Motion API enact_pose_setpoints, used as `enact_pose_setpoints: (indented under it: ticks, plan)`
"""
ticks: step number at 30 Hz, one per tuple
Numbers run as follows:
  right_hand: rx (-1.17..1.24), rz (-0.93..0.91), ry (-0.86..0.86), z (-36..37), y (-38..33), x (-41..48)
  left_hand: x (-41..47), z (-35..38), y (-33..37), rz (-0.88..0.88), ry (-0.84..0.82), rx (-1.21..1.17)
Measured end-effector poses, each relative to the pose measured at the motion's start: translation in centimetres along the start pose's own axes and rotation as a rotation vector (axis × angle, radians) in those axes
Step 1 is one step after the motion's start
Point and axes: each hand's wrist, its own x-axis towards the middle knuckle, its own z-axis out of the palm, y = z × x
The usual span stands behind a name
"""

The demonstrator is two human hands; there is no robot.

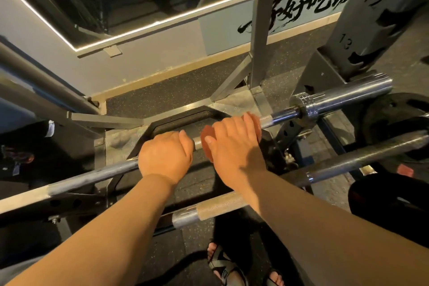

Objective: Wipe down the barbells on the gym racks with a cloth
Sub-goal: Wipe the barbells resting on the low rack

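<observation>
On the rack's upper rests lies the barbell [285, 115] under treatment. The left hand [166, 155] is clenched round its shaft, steadying it. The right hand [234, 144] presses a reddish cloth [206, 144] wrapped about the shaft, just beside the left. Judgement: wiping is in mid-course; the sleeve end and the lower bar [362, 153] appear outstanding.

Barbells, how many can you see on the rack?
2. One barbell runs across the middle, gripped by the left hand and by the right hand with a reddish cloth. A second barbell lies nearer, under the right forearm. Others may be out of view.
</observation>
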Motion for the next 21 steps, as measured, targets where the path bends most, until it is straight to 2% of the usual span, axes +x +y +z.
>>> enact_pose_setpoints:
  ticks: [2,5,8,12,14,17,21]
  plan:
    - [0.018,-0.001,-0.031,-0.2,0.1,-0.3,0.0,0.7,-0.2,0.04,0.081,0.0]
    - [0.055,-0.062,-0.106,-1.7,2.5,0.6,-0.1,1.0,-0.5,0.08,0.095,-0.03]
    - [-0.042,-0.191,0.002,-2.5,6.0,1.5,-0.1,1.0,-0.6,0.088,0.107,-0.071]
    - [-0.013,0.122,0.133,-2.8,8.3,1.3,-0.1,1.1,-0.6,0.1,0.124,-0.112]
    - [-0.022,0.218,0.111,-2.2,6.4,1.4,-0.2,1.0,-0.6,0.098,0.122,-0.105]
    - [-0.048,0.079,-0.054,-1.4,1.5,1.4,-0.2,0.8,-0.4,0.083,0.095,-0.071]
    - [0.061,-0.152,0.004,-1.1,2.2,1.1,-0.1,0.9,-0.5,0.044,0.077,-0.037]
